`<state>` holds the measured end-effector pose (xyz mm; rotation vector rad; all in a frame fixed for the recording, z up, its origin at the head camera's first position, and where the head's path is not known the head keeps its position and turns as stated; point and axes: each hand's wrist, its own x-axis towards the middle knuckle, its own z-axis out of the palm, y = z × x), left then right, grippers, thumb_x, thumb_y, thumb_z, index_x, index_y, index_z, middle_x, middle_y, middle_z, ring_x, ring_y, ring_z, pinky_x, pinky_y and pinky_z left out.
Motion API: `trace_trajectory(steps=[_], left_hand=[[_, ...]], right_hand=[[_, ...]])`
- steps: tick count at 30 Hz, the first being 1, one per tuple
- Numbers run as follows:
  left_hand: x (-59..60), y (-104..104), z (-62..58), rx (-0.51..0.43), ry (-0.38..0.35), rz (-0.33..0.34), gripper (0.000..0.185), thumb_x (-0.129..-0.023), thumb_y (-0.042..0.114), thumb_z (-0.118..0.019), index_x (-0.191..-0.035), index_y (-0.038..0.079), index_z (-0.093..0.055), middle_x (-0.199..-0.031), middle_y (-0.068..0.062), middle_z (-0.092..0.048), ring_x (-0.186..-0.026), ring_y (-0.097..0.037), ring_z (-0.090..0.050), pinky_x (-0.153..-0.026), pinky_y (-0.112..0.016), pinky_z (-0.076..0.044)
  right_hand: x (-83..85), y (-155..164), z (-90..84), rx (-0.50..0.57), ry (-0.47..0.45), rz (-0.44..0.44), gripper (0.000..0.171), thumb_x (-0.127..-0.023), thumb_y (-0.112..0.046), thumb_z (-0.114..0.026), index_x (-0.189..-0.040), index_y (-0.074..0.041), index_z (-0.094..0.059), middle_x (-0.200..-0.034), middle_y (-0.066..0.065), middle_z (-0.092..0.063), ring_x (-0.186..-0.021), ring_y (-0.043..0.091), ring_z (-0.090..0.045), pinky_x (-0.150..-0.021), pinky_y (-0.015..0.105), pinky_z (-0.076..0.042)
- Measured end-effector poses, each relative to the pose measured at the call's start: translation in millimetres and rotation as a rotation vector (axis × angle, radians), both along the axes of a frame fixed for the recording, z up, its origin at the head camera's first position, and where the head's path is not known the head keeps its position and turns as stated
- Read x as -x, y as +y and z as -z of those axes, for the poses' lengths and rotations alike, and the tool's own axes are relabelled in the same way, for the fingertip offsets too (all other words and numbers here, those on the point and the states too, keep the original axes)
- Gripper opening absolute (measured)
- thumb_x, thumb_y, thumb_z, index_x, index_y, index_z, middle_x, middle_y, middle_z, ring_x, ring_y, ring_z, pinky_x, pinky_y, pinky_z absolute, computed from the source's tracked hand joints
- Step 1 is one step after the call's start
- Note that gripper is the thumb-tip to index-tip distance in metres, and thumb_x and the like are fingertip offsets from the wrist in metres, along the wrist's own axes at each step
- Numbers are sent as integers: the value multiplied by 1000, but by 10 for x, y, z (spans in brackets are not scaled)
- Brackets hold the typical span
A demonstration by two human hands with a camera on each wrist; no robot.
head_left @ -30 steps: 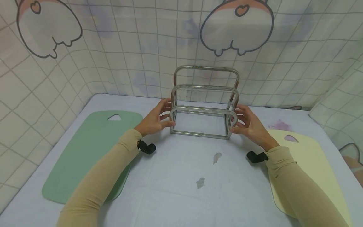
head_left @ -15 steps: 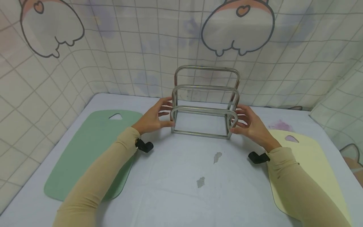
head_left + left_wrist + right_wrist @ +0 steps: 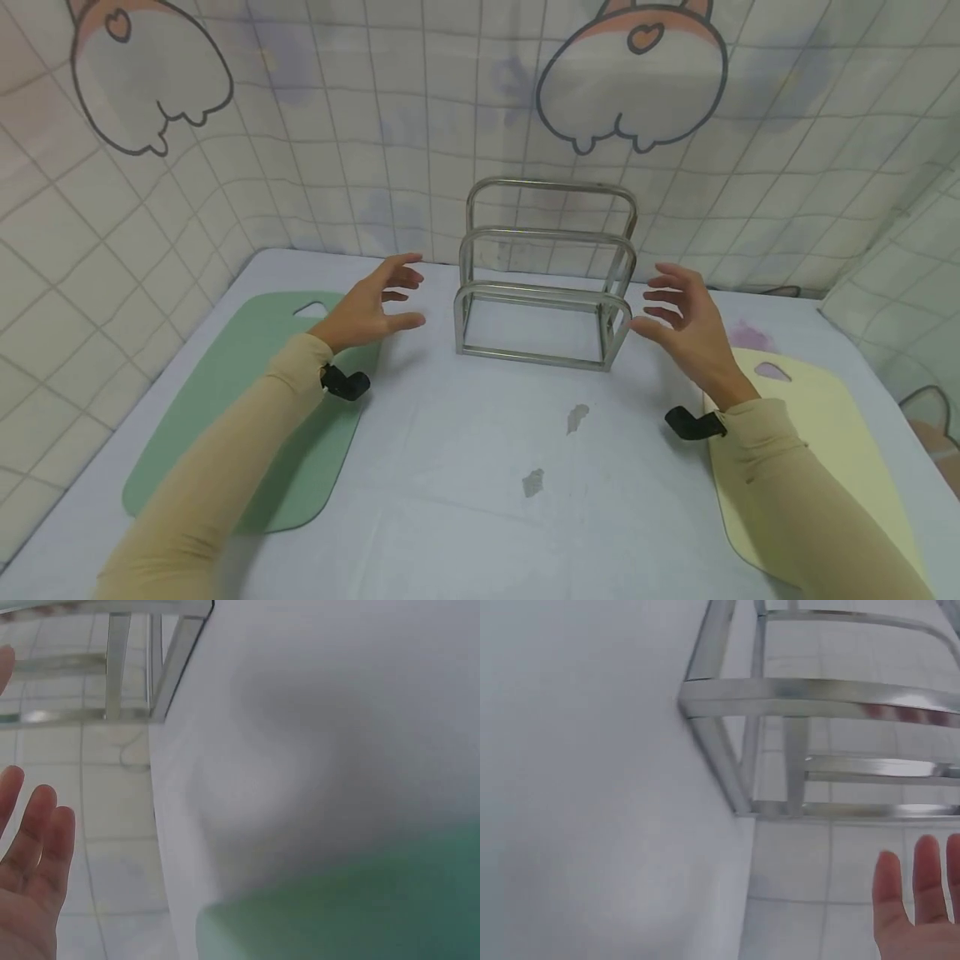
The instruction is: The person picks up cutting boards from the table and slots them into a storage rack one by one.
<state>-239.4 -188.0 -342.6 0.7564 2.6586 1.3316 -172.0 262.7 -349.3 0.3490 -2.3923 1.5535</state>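
A steel wire rack [image 3: 546, 275] with three stepped arches stands upright at the back middle of the pale table [image 3: 465, 467]. My left hand [image 3: 375, 302] hovers just left of it with fingers spread, touching nothing. My right hand [image 3: 684, 321] hovers just right of it, fingers also spread and free. The left wrist view shows the rack [image 3: 127, 667] at the top left and my fingertips [image 3: 34, 840] apart from it. In the right wrist view the rack [image 3: 795, 712] fills the top, with my fingertips [image 3: 915, 892] below it.
A green cutting board [image 3: 247, 392] lies flat on the left of the table, partly under my left forearm. A yellow cutting board [image 3: 817, 425] lies on the right under my right forearm. A checked curtain with cartoon prints [image 3: 480, 125] closes the back and sides.
Both hands have let go of the rack's sides and drawn outward, away from it. The rack stands where it was.
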Motion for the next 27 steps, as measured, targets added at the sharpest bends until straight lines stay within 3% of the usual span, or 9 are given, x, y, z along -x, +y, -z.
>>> trace_trajectory(steps=[6,13,20,24,27], left_hand=[[-18,-268,-16,36,13,-46,80,-92,19,-78,-158,23,-34,-144,-10,-54,-138,-35,-52,-120,-50,-42],[-59,-542,-74,97,39,-91,74,-94,20,-75,-156,19,-35,-144,-12,-56,-137,-38,-54,-119,-51,-42],[-94,-735,-103,152,36,-128,74,-95,21,-74,-157,16,-35,-146,-15,-55,-138,-37,-53,-118,-52,-42],[-120,-842,-122,176,35,-153,74,-95,20,-74,-157,15,-35,-145,-17,-55,-138,-37,-53,-118,-53,-42],[-143,-927,-141,208,34,-168,74,-96,22,-74,-158,14,-34,-146,-19,-53,-138,-38,-53,-116,-55,-43]], right_hand=[[-49,-30,-128,1,112,86,53,-101,-15,-64,-150,-13,-45,-126,-17,-53,-118,-1,-58,-99,4,-45],[-89,-118,-306,141,229,70,42,-99,-3,-60,-140,2,-53,-120,-7,-62,-111,3,-66,-97,11,-50],[-117,-262,-495,70,307,95,35,-99,-4,-61,-134,-7,-60,-115,-13,-61,-109,2,-65,-95,12,-49],[-113,-381,-594,54,333,79,36,-99,-3,-62,-134,-1,-59,-111,-14,-61,-106,2,-65,-94,11,-50],[-96,-483,-656,90,358,15,35,-97,2,-62,-132,0,-60,-109,-11,-62,-102,3,-66,-91,12,-52]])
